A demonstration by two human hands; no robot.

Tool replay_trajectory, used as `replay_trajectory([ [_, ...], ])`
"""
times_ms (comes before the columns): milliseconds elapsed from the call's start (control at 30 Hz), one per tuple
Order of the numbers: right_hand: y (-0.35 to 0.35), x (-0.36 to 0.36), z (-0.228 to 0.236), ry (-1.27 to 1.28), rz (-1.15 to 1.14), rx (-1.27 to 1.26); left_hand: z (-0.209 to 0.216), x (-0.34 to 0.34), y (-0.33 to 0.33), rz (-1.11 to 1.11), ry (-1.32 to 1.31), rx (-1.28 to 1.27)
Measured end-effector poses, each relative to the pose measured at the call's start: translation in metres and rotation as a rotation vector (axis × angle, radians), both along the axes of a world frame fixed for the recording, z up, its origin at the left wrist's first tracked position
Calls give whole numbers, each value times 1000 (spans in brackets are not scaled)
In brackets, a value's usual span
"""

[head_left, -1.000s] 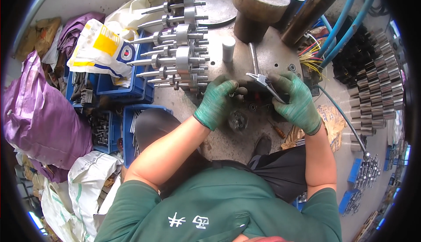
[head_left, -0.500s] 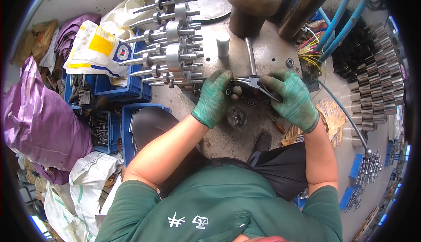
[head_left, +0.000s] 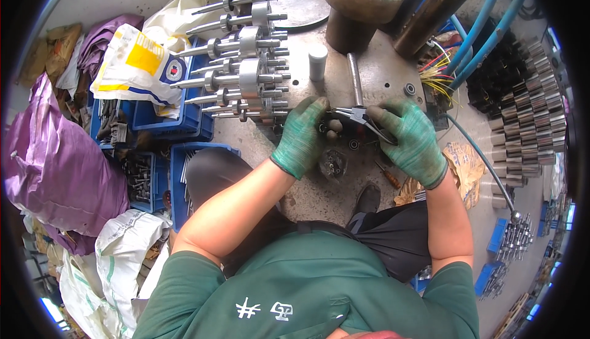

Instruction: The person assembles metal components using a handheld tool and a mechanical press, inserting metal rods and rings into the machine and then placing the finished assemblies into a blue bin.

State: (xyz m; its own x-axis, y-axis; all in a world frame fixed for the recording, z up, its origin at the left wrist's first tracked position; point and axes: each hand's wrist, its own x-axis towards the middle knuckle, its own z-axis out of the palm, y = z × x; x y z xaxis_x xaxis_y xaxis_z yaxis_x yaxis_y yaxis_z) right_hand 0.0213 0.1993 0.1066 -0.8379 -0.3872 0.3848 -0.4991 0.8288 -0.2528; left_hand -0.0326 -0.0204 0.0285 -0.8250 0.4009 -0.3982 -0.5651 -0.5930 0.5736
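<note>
Pliers (head_left: 357,115) sit in our right hand (head_left: 410,137) in the head view, slim nose aimed left, just off the near edge of the metal surface (head_left: 388,62). That green glove is wrapped around the handles, so it's a proper grasp, and one curved handle shows below the fingers. Our left hand (head_left: 301,135) is up by the near edge too, left of the nose, fingers bent and the thumb side right beside the tips. We honestly can't tell if it's pinching something small or if the tips touch the glove; too tiny and dark there.

If you ask us, good form here is mostly about control. We'd hold both wrists low and steady, squeeze the handles gently, and line the nose up square before adding any pressure. Gloved fingertips should stay out of the bite, since thick fabric hides where the tips really are. Working over the surface rather than past its near edge looks safer for anything small that slips.

Also worth minding: a metal rod (head_left: 354,78) ends just behind the pliers, so swing room that way is tight. Grey cylinder (head_left: 317,62) is further back, a small bearing (head_left: 409,89) is near the right edge, and metal shafts (head_left: 249,80) crowd the left edge, so we'd watch that left elbow.
</note>
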Motion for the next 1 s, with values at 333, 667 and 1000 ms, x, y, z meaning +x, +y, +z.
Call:
replay_trajectory([
  [333, 1, 1, -8, 6, -7, 46, -8, 0, 0, -17, 12, 21],
  [667, -8, -29, -9, -284, -117, -635, -19, 12, 9, -58, 88, 129],
  [1000, -71, -91, -10, -830, -104, -1219, -66, 46, 26, -362, 76, -59],
])
